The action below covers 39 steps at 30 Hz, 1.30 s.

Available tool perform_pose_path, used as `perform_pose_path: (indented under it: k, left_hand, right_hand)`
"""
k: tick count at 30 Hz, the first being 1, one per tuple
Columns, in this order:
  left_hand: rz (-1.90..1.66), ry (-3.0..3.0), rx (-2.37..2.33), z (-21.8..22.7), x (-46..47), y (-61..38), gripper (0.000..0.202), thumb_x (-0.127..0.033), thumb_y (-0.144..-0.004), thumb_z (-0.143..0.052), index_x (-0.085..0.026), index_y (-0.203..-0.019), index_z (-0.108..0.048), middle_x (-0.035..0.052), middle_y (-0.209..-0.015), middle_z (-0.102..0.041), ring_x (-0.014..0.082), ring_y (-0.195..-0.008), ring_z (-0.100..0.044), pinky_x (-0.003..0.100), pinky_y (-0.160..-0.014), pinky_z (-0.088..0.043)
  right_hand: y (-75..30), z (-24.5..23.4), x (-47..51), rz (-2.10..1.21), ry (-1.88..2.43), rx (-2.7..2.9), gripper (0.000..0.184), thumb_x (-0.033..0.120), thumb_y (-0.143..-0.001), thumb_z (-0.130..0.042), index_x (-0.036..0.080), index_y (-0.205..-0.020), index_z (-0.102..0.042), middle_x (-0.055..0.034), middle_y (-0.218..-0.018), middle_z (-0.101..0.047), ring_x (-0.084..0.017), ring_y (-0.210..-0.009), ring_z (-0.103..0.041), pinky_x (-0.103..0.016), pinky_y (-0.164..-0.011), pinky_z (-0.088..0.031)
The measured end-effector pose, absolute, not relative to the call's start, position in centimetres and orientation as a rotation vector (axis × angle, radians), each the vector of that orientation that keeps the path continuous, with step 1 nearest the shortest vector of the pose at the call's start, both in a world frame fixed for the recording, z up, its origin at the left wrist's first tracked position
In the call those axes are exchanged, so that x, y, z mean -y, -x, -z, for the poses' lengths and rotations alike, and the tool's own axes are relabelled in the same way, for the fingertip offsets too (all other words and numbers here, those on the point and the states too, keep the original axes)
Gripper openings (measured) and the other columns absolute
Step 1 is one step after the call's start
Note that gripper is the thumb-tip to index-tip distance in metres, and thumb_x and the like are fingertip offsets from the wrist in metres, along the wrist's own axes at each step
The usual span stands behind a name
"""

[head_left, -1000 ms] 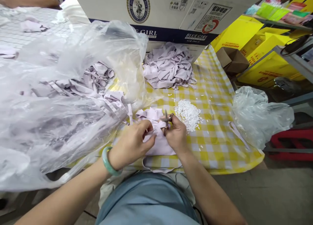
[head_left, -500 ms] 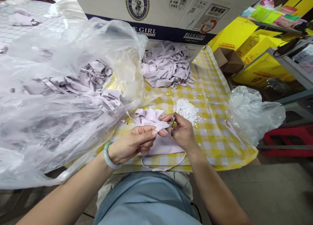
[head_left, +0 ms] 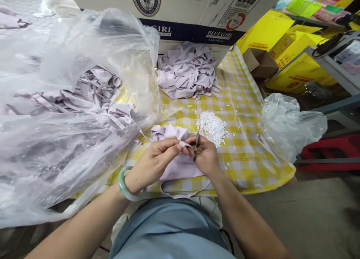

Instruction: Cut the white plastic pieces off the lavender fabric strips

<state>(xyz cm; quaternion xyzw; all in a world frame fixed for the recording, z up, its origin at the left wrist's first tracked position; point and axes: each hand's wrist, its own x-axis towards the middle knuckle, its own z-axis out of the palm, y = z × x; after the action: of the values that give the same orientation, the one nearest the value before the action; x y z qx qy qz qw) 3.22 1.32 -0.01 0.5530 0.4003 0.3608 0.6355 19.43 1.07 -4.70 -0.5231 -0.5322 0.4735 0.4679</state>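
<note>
A pale lilac fabric garment with thin straps point(head_left: 180, 167) lies on the table under my hands, its upper part bunched. My left hand point(head_left: 161, 155), with a jade-green bangle on its wrist, pinches the edge of this cloth. Closed around small metal scissors point(head_left: 197, 142) is my right hand point(head_left: 206, 155), whose fingertips also meet the cloth close to my left fingers. A narrow tip of fabric points toward the scissors; whether the blades touch it I cannot tell. Just beyond the right hand sits a heap of small white snippets point(head_left: 213, 127).
A large clear plastic bag point(head_left: 70, 139) of similar lilac pieces covers the left side. More lilac pieces point(head_left: 191, 73) are piled before a big carton point(head_left: 180, 11). A crumpled plastic bag point(head_left: 289, 124) and a loose strap point(head_left: 267, 148) lie right on the checked tablecloth point(head_left: 247, 169).
The view has shifted slightly. My left hand has rolled, and its fingers now pinch the cloth nearer the scissors. The scissors have turned more edge-on in my right hand.
</note>
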Motion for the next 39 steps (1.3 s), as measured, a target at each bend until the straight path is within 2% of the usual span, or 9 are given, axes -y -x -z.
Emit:
perform_pose_path:
  k: [1,3,4,7,10,13,18,24,39]
  left_hand:
    - [-0.937,-1.366,-0.929,0.1,-1.4,-3.4,0.028,-0.036,-0.091,-0.059,-0.018,-0.076,-0.073,0.004,-0.075,-0.055,0.0175,-0.081,-0.052,0.03,-0.078,-0.044]
    - [-1.107,-1.422,-0.923,0.4,-1.5,-4.0,0.026,-0.03,-0.091,-0.059,-0.018,-0.073,-0.073,0.0076,-0.094,-0.06,0.0224,-0.106,-0.051,0.033,-0.095,-0.04]
    - [-1.14,-1.368,-0.91,0.7,-1.5,-4.3,0.027,-0.028,-0.092,-0.057,-0.018,-0.072,-0.072,0.0076,-0.096,-0.059,0.0221,-0.106,-0.051,0.033,-0.094,-0.04]
    - [-1.138,-1.118,-0.883,1.7,-1.2,-4.8,0.029,-0.024,-0.095,-0.052,-0.018,-0.071,-0.069,0.005,-0.098,-0.053,0.0152,-0.082,-0.05,0.027,-0.071,-0.042]
    - [-1.14,-1.065,-0.877,2.3,-0.8,-4.9,0.029,-0.025,-0.095,-0.052,-0.017,-0.07,-0.065,0.0041,-0.103,-0.048,0.0135,-0.078,-0.046,0.026,-0.062,-0.037]
    - [-1.121,-1.158,-0.868,2.3,-0.4,-4.9,0.029,-0.025,-0.096,-0.051,-0.018,-0.071,-0.064,0.0052,-0.105,-0.047,0.0169,-0.092,-0.047,0.026,-0.067,-0.038]
    - [-1.092,-1.21,-0.852,2.4,0.1,-5.0,0.028,-0.024,-0.096,-0.05,-0.018,-0.073,-0.064,0.0071,-0.106,-0.047,0.0201,-0.098,-0.047,0.028,-0.077,-0.04]
    - [-1.059,-1.287,-0.881,2.6,0.3,-4.9,0.03,-0.028,-0.095,-0.048,-0.017,-0.07,-0.063,0.0097,-0.103,-0.048,0.0249,-0.105,-0.047,0.031,-0.079,-0.045]
    - [-1.102,-1.411,-0.803,2.8,0.5,-5.1,0.031,-0.032,-0.098,-0.049,-0.019,-0.074,-0.063,0.0086,-0.093,-0.052,0.0237,-0.105,-0.045,0.035,-0.091,-0.041]
  right_hand:
    - [-19.1,4.7,-1.0,-1.202,1.277,1.265,0.02,0.034,-0.068,-0.077,0.021,-0.074,-0.064,0.0013,-0.072,-0.066,-0.015,-0.067,-0.061,-0.028,-0.066,-0.051]
    - [-18.4,4.8,-0.6,-1.293,1.235,1.21,0.023,0.039,-0.071,-0.076,0.021,-0.075,-0.062,0.0022,-0.071,-0.064,-0.014,-0.065,-0.059,-0.028,-0.065,-0.051]
    - [-18.2,4.7,-0.3,-1.336,1.204,1.187,0.024,0.042,-0.073,-0.075,0.022,-0.077,-0.062,0.0022,-0.072,-0.064,-0.014,-0.066,-0.059,-0.029,-0.065,-0.052]
    - [-18.5,4.3,0.5,-1.374,1.194,1.29,0.027,0.046,-0.076,-0.074,0.021,-0.084,-0.064,-0.0003,-0.078,-0.064,-0.017,-0.073,-0.06,-0.032,-0.071,-0.051]
    - [-20.4,3.3,1.1,-1.103,1.336,1.652,0.033,0.049,-0.076,-0.074,0.019,-0.081,-0.064,-0.0047,-0.081,-0.061,-0.02,-0.078,-0.057,-0.034,-0.073,-0.048]
    - [-22.1,2.4,1.5,-0.845,1.412,1.93,0.042,0.057,-0.077,-0.071,0.019,-0.069,-0.056,-0.0042,-0.073,-0.056,-0.019,-0.072,-0.052,-0.032,-0.068,-0.042]
    - [-22.5,1.8,1.8,-0.758,1.469,2.046,0.051,0.063,-0.076,-0.069,0.021,-0.059,-0.046,0.0009,-0.06,-0.048,-0.014,-0.059,-0.044,-0.028,-0.06,-0.033]
    - [-22.2,1.6,2.0,-0.802,1.509,2.052,0.051,0.06,-0.075,-0.07,0.021,-0.056,-0.044,0.0015,-0.056,-0.049,-0.014,-0.058,-0.045,-0.027,-0.061,-0.033]
    - [-22.5,1.6,2.2,-0.83,1.524,2.077,0.051,0.06,-0.075,-0.071,0.02,-0.055,-0.048,0.0013,-0.055,-0.05,-0.013,-0.056,-0.045,-0.027,-0.061,-0.032]
